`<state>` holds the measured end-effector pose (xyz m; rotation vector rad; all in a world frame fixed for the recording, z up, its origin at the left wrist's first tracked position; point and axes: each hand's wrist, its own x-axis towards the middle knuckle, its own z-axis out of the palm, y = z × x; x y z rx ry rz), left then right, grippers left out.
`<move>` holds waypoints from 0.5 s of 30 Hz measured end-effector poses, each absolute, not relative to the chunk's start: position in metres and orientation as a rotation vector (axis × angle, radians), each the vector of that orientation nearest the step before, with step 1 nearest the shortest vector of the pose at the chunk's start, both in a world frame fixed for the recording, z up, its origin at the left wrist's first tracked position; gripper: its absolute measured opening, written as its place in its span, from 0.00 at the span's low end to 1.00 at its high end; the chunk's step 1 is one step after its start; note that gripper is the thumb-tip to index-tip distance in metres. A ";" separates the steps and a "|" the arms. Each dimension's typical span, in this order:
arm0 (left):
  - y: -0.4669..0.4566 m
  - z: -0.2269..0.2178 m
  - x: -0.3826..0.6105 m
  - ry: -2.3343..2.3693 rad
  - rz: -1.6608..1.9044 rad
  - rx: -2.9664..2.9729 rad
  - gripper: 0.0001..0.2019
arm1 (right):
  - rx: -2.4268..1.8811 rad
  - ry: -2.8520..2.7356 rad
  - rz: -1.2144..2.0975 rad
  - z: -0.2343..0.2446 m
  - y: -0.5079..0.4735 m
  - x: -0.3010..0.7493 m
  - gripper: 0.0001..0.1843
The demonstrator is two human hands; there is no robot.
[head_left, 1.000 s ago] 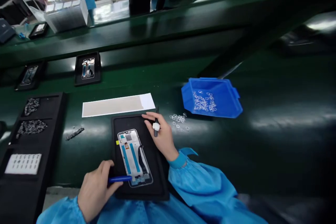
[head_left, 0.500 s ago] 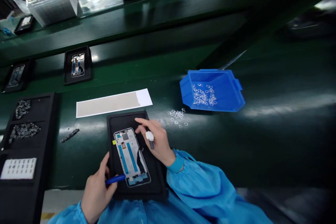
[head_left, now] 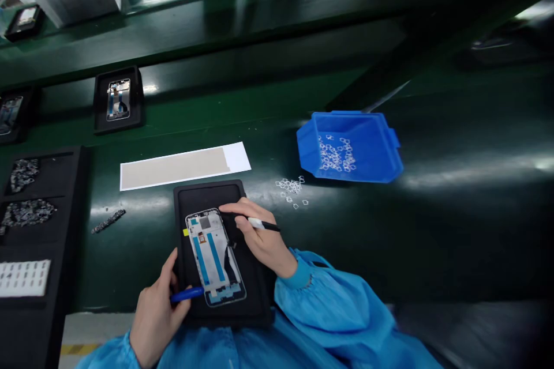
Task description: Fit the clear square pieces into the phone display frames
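Note:
A phone's middle frame [head_left: 217, 256], with blue strips and a dark flex cable on it, lies in a black tray [head_left: 187, 196]. My right hand [head_left: 264, 236] is closed on slim black tweezers [head_left: 256, 223] with a white band; their dark tip is at the frame's upper right corner, and my forefinger stretches along them. My left hand [head_left: 156, 305] is at the tray's left edge, closed on a blue plastic pry stick [head_left: 187, 294], whose end lies near the frame's lower left side. A yellow tab [head_left: 186, 232] sticks out from the frame's left edge.
Right of the tray lie small white rings [head_left: 291, 185], with more inside a blue bin [head_left: 376, 153]. Behind it is a white-edged strip [head_left: 173, 170]. A black compartment tray [head_left: 71, 202] holds small dark parts at left. Another tray with a phone frame [head_left: 118, 100] stands farther back.
My right hand has turned the tweezers from pointing down to lying nearly level, their tip now at the frame's upper right corner. My left hand stays at the tray; the view has shifted slightly.

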<state>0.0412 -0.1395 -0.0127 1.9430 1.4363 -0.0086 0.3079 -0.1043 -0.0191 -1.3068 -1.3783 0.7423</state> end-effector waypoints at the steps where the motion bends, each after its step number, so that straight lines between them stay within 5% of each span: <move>1: -0.140 -0.013 0.041 1.439 -0.009 1.942 0.33 | -1.316 -1.370 0.770 -0.019 -0.104 0.309 0.19; 9: -0.140 -0.014 0.041 1.448 -0.005 1.929 0.32 | -1.392 -1.318 0.839 -0.020 -0.103 0.305 0.06; 15: -0.141 -0.015 0.040 1.431 0.026 1.951 0.32 | -1.465 -1.308 0.711 -0.020 -0.102 0.298 0.09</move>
